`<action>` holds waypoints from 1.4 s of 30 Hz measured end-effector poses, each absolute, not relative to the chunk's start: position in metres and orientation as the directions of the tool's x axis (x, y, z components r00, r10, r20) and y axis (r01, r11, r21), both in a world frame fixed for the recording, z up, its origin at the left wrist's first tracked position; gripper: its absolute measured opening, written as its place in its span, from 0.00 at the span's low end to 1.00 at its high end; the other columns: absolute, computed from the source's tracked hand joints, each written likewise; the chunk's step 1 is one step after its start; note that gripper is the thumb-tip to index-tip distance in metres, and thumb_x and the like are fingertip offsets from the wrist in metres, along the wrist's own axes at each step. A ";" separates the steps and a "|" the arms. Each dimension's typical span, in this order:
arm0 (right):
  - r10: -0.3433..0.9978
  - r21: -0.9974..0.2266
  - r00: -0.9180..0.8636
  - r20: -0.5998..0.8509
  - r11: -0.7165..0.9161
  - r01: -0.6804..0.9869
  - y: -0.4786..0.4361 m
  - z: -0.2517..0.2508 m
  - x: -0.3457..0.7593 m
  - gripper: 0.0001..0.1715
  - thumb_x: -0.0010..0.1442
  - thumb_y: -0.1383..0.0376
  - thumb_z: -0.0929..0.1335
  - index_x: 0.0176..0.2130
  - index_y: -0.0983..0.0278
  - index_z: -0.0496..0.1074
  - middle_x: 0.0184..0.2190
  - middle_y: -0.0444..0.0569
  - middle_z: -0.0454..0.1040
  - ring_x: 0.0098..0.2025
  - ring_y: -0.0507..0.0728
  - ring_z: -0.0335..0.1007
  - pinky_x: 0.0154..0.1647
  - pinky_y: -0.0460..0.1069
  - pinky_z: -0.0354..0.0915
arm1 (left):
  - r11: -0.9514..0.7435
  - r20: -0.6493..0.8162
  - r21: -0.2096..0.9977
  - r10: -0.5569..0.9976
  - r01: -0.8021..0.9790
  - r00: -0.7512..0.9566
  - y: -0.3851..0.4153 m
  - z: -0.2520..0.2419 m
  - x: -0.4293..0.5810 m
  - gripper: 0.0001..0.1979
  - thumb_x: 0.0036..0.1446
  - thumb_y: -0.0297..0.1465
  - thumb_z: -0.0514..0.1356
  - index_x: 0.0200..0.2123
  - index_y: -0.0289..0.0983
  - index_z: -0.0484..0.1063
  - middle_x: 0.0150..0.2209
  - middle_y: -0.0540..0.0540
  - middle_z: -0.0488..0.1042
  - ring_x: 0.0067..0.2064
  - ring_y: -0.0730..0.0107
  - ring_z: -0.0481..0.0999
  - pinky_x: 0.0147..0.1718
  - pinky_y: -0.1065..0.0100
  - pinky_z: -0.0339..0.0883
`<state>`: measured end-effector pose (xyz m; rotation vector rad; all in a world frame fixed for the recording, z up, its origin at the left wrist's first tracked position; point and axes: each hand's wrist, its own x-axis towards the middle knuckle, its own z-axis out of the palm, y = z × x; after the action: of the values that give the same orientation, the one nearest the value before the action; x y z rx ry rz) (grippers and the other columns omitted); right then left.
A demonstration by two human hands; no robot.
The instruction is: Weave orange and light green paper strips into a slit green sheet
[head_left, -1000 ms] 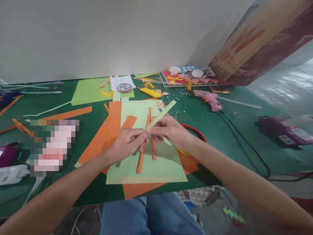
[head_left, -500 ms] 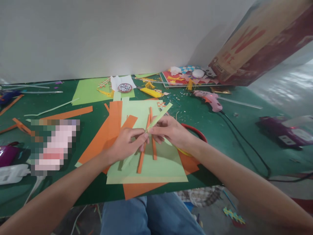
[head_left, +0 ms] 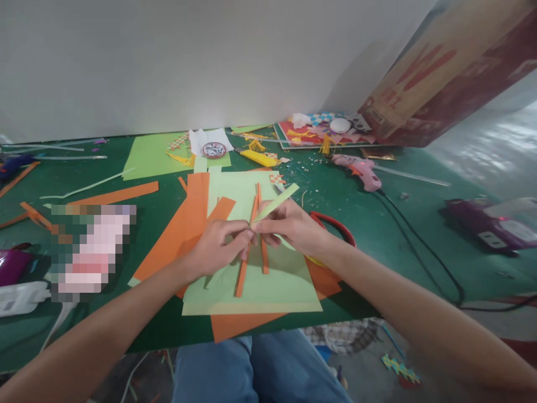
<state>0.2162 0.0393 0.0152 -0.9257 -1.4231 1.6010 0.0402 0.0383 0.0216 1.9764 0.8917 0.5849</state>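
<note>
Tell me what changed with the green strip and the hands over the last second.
The green strip has tilted down a little: its far tip now sits lower and closer to the right hand. Nothing was taken up or let go. The left hand and right hand stay pinched on it at the same spot, and the orange strips, green sheet and glue gun have not moved.

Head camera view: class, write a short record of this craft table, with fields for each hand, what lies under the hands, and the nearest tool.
left hand: fingertips pinch the green strip
right hand: pinches the same strip, fingertips meeting the other hand's
strip pose: slants up to the right, raised above the sheets
under the hands: two orange strips on a light green sheet, over orange paper
surface: green table
tool: pink glue gun, far right, black cable attached
</note>
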 end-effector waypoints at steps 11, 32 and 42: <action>0.904 -0.993 -0.426 -0.027 -0.075 -0.095 0.039 0.017 0.215 0.14 0.46 0.60 0.73 0.19 0.67 0.70 0.11 0.40 0.65 0.13 0.46 0.56 0.14 0.44 0.50 | -0.331 0.031 0.872 0.772 0.361 0.634 0.038 0.021 0.040 0.12 0.56 0.27 0.48 0.22 0.36 0.66 0.18 0.52 0.69 0.21 0.77 0.68 0.22 0.75 0.60; 0.934 -0.999 -0.356 -0.021 -0.005 0.045 0.036 0.022 0.217 0.17 0.49 0.57 0.72 0.20 0.66 0.68 0.13 0.41 0.66 0.16 0.47 0.59 0.17 0.45 0.53 | -0.262 -0.020 0.899 0.777 0.352 0.629 0.040 0.019 0.039 0.13 0.58 0.28 0.49 0.23 0.36 0.66 0.17 0.53 0.68 0.19 0.77 0.67 0.22 0.75 0.60; 0.906 -0.999 -0.424 -0.012 0.004 0.037 0.038 0.017 0.218 0.21 0.48 0.55 0.73 0.16 0.67 0.67 0.11 0.43 0.65 0.16 0.47 0.57 0.18 0.45 0.51 | -0.309 0.007 0.876 0.777 0.371 0.630 0.039 0.021 0.042 0.12 0.56 0.28 0.49 0.23 0.36 0.66 0.17 0.53 0.67 0.20 0.76 0.67 0.21 0.74 0.60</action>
<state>0.2180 0.0384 0.0173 -1.0001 -1.5518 1.5106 0.0422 0.0387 0.0208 1.9177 0.9086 0.5459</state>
